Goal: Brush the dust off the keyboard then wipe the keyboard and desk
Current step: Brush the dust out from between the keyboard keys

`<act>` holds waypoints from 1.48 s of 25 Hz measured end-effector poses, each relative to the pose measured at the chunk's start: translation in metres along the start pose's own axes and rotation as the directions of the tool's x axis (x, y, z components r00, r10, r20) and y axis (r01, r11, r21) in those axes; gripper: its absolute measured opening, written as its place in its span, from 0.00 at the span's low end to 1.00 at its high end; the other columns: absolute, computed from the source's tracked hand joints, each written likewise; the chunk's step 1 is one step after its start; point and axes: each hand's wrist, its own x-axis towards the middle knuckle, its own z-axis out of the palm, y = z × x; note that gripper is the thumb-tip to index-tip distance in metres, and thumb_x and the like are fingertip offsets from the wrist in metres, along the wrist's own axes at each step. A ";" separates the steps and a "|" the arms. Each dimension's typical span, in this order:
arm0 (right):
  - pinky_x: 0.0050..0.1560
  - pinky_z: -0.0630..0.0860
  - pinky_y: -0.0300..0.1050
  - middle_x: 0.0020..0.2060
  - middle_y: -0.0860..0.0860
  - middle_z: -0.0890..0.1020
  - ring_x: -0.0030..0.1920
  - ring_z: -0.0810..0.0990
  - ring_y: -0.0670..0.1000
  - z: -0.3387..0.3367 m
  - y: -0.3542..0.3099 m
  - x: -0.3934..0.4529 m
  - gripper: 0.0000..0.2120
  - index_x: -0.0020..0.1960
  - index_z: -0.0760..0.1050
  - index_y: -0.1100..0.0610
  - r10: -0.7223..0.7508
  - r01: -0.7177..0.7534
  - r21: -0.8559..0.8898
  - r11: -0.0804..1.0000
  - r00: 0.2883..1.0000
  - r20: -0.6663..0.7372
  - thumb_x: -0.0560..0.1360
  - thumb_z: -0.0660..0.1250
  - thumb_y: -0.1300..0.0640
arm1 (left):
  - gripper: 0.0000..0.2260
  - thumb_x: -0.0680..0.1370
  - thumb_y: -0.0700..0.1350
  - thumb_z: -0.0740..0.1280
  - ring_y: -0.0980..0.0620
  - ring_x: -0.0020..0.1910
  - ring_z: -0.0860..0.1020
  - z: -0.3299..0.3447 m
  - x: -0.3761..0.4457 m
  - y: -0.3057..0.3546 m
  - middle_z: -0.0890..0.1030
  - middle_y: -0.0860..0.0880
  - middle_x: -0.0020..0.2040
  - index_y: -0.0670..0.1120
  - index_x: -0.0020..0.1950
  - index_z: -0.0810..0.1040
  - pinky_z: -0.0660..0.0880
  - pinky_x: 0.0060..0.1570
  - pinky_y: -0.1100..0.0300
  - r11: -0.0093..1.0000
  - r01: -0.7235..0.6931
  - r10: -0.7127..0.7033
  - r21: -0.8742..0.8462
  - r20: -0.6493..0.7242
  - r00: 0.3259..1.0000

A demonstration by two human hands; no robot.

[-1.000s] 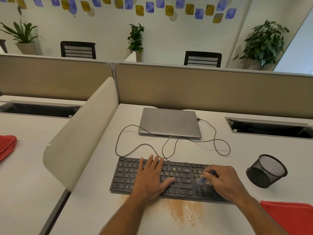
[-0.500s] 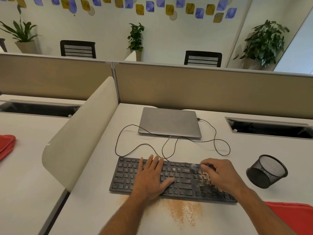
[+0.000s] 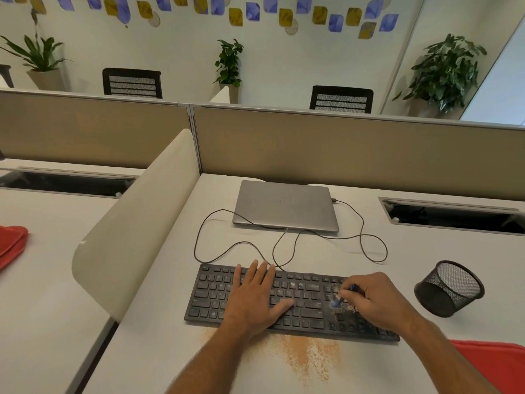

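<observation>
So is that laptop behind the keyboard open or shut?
Shut. The laptop lies flat on the desk, lid down, no screen showing.

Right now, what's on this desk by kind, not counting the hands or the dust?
Keyboard: 1
Brush: 1
Laptop: 1
Mesh cup: 1
Red cloth: 1
Total: 5

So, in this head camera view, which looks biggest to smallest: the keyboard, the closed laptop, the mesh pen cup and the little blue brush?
1. Keyboard, widest, though it lies nearest the camera.
2. Closed laptop, a bit smaller here, but farther off, so true order is unsure.
3. Mesh pen cup.
4. Blue brush, mostly hidden in the right hand.
</observation>
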 end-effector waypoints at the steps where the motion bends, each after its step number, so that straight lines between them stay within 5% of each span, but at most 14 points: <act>1: 0.34 0.71 0.34 0.34 0.39 0.81 0.33 0.77 0.43 0.000 0.001 -0.001 0.06 0.46 0.82 0.46 -0.007 0.007 0.011 1.000 1.000 -0.029 0.76 0.67 0.53 | 0.44 0.74 0.77 0.38 0.50 0.80 0.39 0.000 0.000 0.000 0.45 0.51 0.83 0.52 0.82 0.43 0.35 0.77 0.41 1.000 0.001 -0.001 0.001 0.003 1.000; 6: 0.37 0.75 0.38 0.36 0.40 0.82 0.36 0.78 0.44 0.002 0.003 -0.005 0.06 0.46 0.82 0.45 -0.017 0.017 0.006 1.000 1.000 -0.001 0.75 0.67 0.54 | 0.44 0.73 0.77 0.38 0.50 0.81 0.39 -0.001 0.000 0.001 0.46 0.50 0.83 0.52 0.82 0.43 0.35 0.77 0.41 1.000 0.002 -0.002 0.002 0.003 1.000; 10: 0.38 0.71 0.32 0.37 0.36 0.81 0.37 0.78 0.41 0.001 0.004 -0.005 0.06 0.48 0.83 0.47 -0.039 0.039 -0.006 0.999 0.995 -0.087 0.76 0.67 0.54 | 0.45 0.72 0.77 0.36 0.50 0.81 0.39 -0.001 0.000 0.000 0.46 0.50 0.83 0.52 0.82 0.43 0.36 0.77 0.40 1.000 0.000 0.000 0.000 0.002 1.000; 13: 0.37 0.76 0.39 0.35 0.38 0.82 0.36 0.79 0.44 0.002 0.006 -0.007 0.06 0.46 0.83 0.48 -0.021 0.021 -0.022 1.000 1.000 -0.017 0.76 0.67 0.53 | 0.45 0.72 0.77 0.37 0.50 0.81 0.39 -0.001 0.000 0.001 0.46 0.50 0.83 0.52 0.82 0.43 0.36 0.77 0.40 1.000 0.002 -0.002 0.000 0.005 1.000; 18: 0.42 0.75 0.35 0.41 0.40 0.83 0.40 0.79 0.42 0.003 0.011 -0.002 0.07 0.51 0.82 0.47 -0.016 0.012 -0.028 1.000 0.988 -0.156 0.76 0.66 0.53 | 0.44 0.74 0.77 0.39 0.50 0.81 0.39 -0.003 0.000 0.001 0.46 0.50 0.83 0.52 0.82 0.43 0.35 0.77 0.40 1.000 0.003 -0.003 0.006 0.013 1.000; 22: 0.35 0.75 0.38 0.33 0.39 0.81 0.33 0.78 0.42 0.004 0.012 0.002 0.06 0.44 0.80 0.44 -0.011 0.005 -0.043 0.999 0.990 -0.143 0.75 0.67 0.55 | 0.44 0.74 0.77 0.39 0.50 0.81 0.39 -0.003 -0.001 0.001 0.46 0.50 0.83 0.52 0.82 0.43 0.35 0.77 0.40 1.000 0.006 -0.006 0.003 0.014 1.000; 26: 0.43 0.75 0.34 0.40 0.37 0.81 0.40 0.78 0.39 0.006 0.003 0.009 0.07 0.51 0.81 0.46 -0.023 0.028 0.034 0.999 0.989 -0.144 0.77 0.66 0.53 | 0.44 0.73 0.77 0.39 0.50 0.81 0.39 -0.004 -0.001 0.001 0.45 0.50 0.83 0.52 0.82 0.43 0.35 0.77 0.40 1.000 0.005 -0.005 0.001 0.019 1.000; 33: 0.43 0.75 0.41 0.39 0.44 0.83 0.38 0.77 0.44 -0.005 0.011 0.012 0.08 0.47 0.80 0.50 0.123 -0.153 -0.239 0.959 0.983 -0.133 0.77 0.61 0.52 | 0.46 0.71 0.78 0.35 0.50 0.81 0.39 -0.004 -0.002 0.002 0.46 0.50 0.83 0.51 0.82 0.43 0.34 0.77 0.41 1.000 0.003 -0.003 -0.014 0.008 1.000; 37: 0.45 0.76 0.37 0.40 0.40 0.82 0.40 0.79 0.42 -0.006 0.007 0.014 0.07 0.49 0.81 0.49 0.085 -0.084 0.014 0.996 0.982 -0.170 0.77 0.65 0.55 | 0.47 0.70 0.78 0.35 0.50 0.81 0.39 -0.004 -0.002 0.002 0.46 0.50 0.83 0.52 0.82 0.43 0.35 0.77 0.41 1.000 0.006 -0.006 -0.012 0.006 1.000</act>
